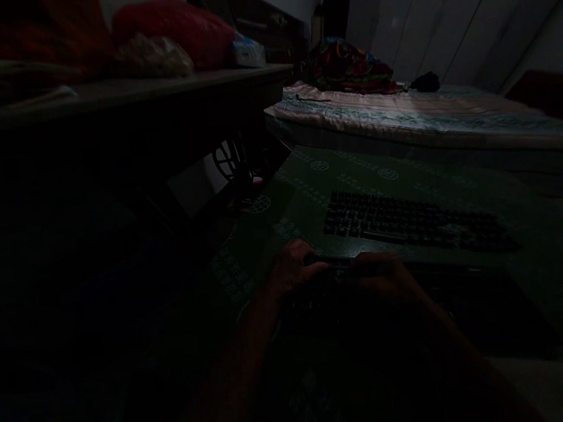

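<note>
The light is very dim. My left hand (291,267) is closed at the left end of a long black panel (493,313), its thumb and fingers gripping the upper edge. My right hand (383,275) is closed too, slightly blurred, at the same edge a little further right. Between the hands a dark strip of that edge shows. The panel is about as wide as a keyboard; its lower part sinks into shadow. Just beyond it lies a set of black keyboard keys (413,220) in rows, which neither hand touches.
A green printed board (299,185) lies under these things. Beyond it stands a bed (402,114) with a patterned cloth heap (347,66). At left, a raised tabletop (197,80) carries a red bag (175,31) and other packets. A dark spoked wheel (226,161) is below it.
</note>
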### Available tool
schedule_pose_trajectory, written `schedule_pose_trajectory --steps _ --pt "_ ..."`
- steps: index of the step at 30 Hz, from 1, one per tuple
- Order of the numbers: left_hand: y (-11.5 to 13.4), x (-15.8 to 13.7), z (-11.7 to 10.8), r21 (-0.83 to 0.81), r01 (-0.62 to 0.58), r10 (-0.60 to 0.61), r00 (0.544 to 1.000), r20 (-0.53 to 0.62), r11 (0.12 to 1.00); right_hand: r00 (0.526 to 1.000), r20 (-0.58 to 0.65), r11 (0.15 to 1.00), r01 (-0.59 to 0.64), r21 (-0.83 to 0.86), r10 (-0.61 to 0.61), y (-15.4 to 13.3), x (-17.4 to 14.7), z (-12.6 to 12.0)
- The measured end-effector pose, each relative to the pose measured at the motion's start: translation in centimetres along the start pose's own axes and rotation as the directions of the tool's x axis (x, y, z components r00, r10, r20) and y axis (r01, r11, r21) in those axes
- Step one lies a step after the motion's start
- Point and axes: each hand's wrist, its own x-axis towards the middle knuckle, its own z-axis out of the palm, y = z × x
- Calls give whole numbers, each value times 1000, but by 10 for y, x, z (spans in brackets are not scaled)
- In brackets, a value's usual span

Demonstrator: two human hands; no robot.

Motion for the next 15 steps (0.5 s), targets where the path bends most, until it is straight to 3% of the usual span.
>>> schedule_pose_trajectory --steps 4,9,15 --pt "-1 1 0 -7 -9 9 1000 -3 1000 996 2 995 88 -51 -88 8 5 9" --pt "0 0 0 -14 -16 16 1000 -11 1000 976 102 973 204 -108 -193 7 3 6" --pt "4 0 -2 -13 10 -10 1000 2 1000 989 146 1000 -20 1 20 -2 -5 -4"
